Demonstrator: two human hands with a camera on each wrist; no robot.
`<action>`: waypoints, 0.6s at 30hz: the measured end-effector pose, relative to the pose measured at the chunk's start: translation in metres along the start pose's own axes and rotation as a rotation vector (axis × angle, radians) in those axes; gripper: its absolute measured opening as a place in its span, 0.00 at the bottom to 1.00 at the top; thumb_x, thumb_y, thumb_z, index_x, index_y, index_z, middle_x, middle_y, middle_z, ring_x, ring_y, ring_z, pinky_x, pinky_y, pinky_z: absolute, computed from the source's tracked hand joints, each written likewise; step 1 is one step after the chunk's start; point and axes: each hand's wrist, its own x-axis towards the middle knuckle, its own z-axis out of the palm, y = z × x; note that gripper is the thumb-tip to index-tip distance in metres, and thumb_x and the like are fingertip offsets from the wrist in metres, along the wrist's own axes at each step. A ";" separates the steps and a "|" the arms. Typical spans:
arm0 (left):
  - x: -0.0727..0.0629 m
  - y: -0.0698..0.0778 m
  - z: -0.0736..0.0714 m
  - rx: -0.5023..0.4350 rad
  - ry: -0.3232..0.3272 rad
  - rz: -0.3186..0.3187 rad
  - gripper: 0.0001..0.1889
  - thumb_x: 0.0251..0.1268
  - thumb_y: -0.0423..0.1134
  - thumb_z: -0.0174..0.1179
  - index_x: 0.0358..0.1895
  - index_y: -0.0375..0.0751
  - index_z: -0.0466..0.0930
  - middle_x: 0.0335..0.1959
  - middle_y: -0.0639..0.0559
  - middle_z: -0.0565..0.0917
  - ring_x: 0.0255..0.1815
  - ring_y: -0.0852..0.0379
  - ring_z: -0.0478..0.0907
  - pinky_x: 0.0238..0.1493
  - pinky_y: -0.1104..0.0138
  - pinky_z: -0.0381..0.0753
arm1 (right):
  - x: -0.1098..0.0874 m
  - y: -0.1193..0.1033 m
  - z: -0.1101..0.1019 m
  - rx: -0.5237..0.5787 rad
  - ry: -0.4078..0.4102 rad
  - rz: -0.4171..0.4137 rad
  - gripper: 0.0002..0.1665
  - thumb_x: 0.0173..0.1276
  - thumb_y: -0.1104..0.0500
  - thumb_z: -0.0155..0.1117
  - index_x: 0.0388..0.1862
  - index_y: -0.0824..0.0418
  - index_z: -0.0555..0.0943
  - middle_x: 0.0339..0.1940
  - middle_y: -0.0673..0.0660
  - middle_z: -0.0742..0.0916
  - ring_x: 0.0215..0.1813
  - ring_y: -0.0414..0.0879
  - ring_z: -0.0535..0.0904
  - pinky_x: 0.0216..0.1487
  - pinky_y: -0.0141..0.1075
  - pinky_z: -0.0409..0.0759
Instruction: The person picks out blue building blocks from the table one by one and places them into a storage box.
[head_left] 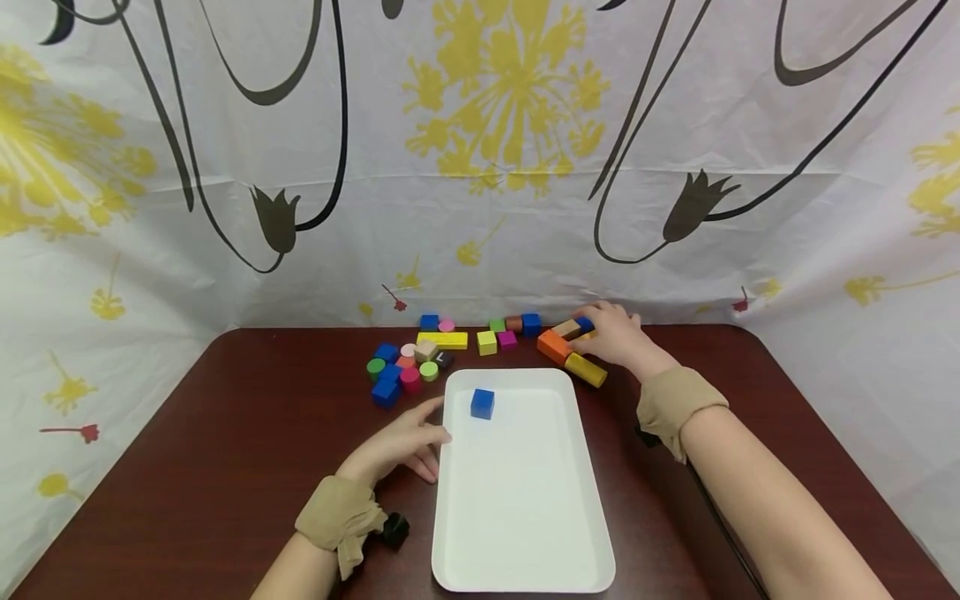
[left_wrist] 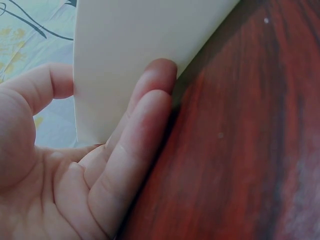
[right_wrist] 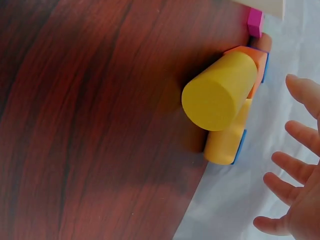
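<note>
Right of frame centre, the yellow cylinder [head_left: 586, 370] slants down-right, below-left of the nearer right hand [head_left: 618, 335], whose spread fingers hold nothing; the left hand [head_left: 396, 440], fingers extended, touches the white tray [head_left: 525, 500].

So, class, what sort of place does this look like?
Likely a curtained tabletop workspace: flower-patterned sheeting hangs around a dark table, which holds a white tray and small coloured blocks.

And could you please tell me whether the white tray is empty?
Not empty: the head view shows one blue cube in the white tray, near its far left corner.
</note>
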 end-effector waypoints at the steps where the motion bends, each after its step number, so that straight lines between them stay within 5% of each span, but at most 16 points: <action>1: 0.000 0.000 0.000 0.000 0.000 0.000 0.41 0.65 0.44 0.58 0.77 0.43 0.47 0.27 0.39 0.83 0.19 0.48 0.82 0.29 0.55 0.84 | 0.002 0.001 0.001 0.007 -0.001 0.007 0.37 0.64 0.46 0.67 0.68 0.60 0.71 0.69 0.69 0.67 0.67 0.69 0.58 0.59 0.69 0.52; 18: 0.000 -0.001 0.001 -0.001 0.012 -0.001 0.42 0.64 0.44 0.59 0.77 0.42 0.47 0.29 0.39 0.83 0.19 0.49 0.82 0.28 0.56 0.84 | 0.013 0.020 0.006 0.079 -0.025 0.022 0.35 0.72 0.53 0.58 0.73 0.66 0.62 0.71 0.74 0.61 0.70 0.73 0.54 0.64 0.68 0.56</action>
